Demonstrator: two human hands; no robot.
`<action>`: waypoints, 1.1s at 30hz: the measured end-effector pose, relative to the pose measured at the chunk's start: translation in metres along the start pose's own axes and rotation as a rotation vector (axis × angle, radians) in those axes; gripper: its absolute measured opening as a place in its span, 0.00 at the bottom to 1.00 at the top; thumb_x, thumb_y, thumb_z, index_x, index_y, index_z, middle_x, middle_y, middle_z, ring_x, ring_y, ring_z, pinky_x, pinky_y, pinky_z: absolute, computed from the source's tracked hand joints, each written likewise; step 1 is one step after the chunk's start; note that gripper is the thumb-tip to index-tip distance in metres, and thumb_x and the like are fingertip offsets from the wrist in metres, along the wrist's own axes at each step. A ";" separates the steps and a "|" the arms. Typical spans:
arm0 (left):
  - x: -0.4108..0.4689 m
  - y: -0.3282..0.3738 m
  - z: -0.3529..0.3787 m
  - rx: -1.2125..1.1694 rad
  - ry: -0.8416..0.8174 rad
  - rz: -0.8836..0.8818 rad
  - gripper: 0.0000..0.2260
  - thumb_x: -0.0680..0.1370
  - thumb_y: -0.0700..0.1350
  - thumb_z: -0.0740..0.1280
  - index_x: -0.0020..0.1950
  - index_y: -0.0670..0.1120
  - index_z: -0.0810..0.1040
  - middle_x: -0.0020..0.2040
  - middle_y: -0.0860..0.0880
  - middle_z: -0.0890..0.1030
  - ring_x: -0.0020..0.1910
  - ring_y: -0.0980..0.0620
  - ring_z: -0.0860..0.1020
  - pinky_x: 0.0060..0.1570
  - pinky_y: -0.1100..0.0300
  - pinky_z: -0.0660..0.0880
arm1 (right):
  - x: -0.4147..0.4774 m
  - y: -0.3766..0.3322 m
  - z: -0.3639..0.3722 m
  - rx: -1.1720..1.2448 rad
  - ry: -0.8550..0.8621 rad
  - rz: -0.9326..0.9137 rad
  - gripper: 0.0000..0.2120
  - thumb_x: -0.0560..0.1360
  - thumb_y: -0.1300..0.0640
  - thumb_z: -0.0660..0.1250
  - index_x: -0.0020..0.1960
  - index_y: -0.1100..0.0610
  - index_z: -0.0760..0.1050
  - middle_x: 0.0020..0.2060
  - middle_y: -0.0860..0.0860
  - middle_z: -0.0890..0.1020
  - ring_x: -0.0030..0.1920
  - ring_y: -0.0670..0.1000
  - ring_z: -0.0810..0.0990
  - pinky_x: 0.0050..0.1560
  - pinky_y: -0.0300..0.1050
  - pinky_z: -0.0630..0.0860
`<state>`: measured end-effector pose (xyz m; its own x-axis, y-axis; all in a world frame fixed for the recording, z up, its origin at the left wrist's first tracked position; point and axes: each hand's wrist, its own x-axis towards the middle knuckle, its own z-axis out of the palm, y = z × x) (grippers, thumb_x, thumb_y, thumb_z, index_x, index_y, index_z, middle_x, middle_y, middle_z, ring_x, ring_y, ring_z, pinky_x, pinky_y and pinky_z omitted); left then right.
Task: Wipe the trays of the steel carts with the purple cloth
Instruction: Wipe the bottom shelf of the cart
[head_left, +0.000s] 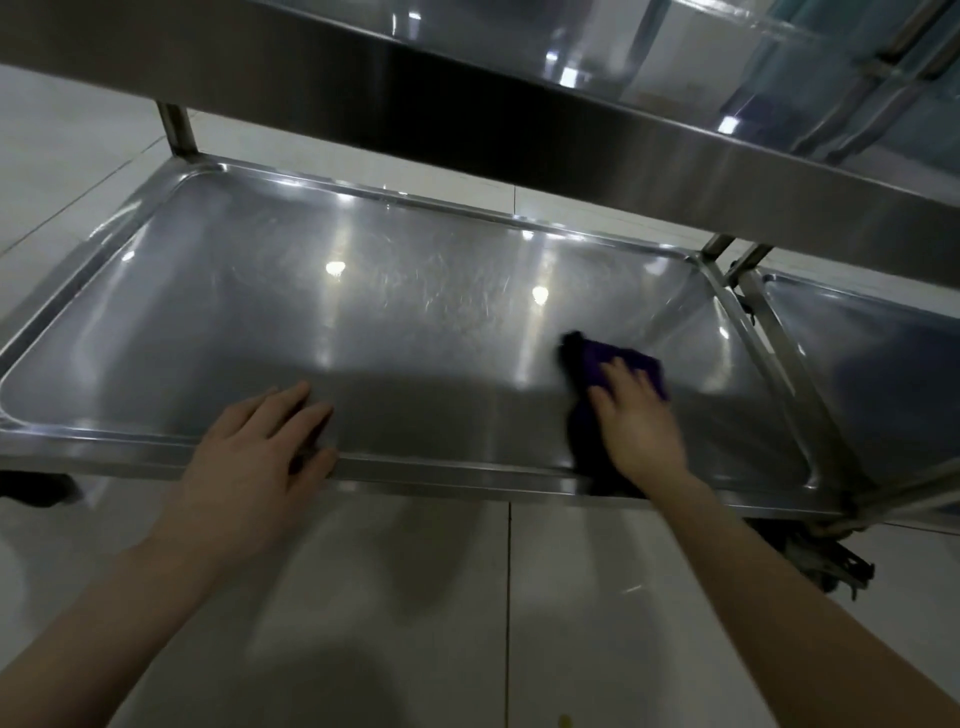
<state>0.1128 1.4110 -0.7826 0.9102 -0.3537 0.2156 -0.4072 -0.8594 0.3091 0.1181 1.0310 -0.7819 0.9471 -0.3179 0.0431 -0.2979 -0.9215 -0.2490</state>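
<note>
I am pressing my flat right hand (640, 423) onto the purple cloth (626, 364) right of centre in the lower tray (363, 312), while my left hand (257, 449) is resting released, fingers straight, on its front rim.

Three steel trays (363, 312) (862, 364) (519, 140), two hands (254, 452) (641, 421), one purple cloth (597, 358).

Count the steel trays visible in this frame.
3: the lower tray with the purple cloth on it, the upper tray above it, and a neighbouring cart's tray at the right edge. Others may lie out of frame.
</note>
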 end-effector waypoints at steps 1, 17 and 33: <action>0.000 0.000 0.002 -0.007 0.002 -0.013 0.26 0.76 0.55 0.56 0.61 0.38 0.80 0.63 0.37 0.78 0.59 0.33 0.76 0.60 0.38 0.73 | 0.003 0.023 -0.008 0.014 0.010 0.135 0.23 0.84 0.49 0.52 0.77 0.54 0.60 0.78 0.52 0.59 0.77 0.56 0.57 0.73 0.59 0.56; 0.002 -0.009 0.007 -0.034 0.025 -0.025 0.27 0.75 0.58 0.56 0.62 0.42 0.80 0.63 0.40 0.78 0.60 0.35 0.75 0.61 0.40 0.72 | 0.054 -0.135 0.043 0.057 -0.103 -0.416 0.22 0.83 0.47 0.53 0.76 0.51 0.62 0.77 0.48 0.62 0.76 0.53 0.58 0.76 0.51 0.54; -0.003 -0.019 0.013 -0.027 0.031 -0.021 0.25 0.75 0.61 0.56 0.64 0.49 0.79 0.66 0.47 0.76 0.66 0.42 0.73 0.61 0.44 0.68 | 0.085 -0.236 0.075 0.083 -0.118 -0.308 0.24 0.82 0.46 0.49 0.77 0.48 0.57 0.78 0.46 0.56 0.78 0.52 0.51 0.75 0.56 0.47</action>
<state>0.1190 1.4237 -0.8018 0.9158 -0.3242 0.2371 -0.3907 -0.8559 0.3387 0.2776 1.2383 -0.7924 0.9998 0.0047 0.0173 0.0100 -0.9476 -0.3194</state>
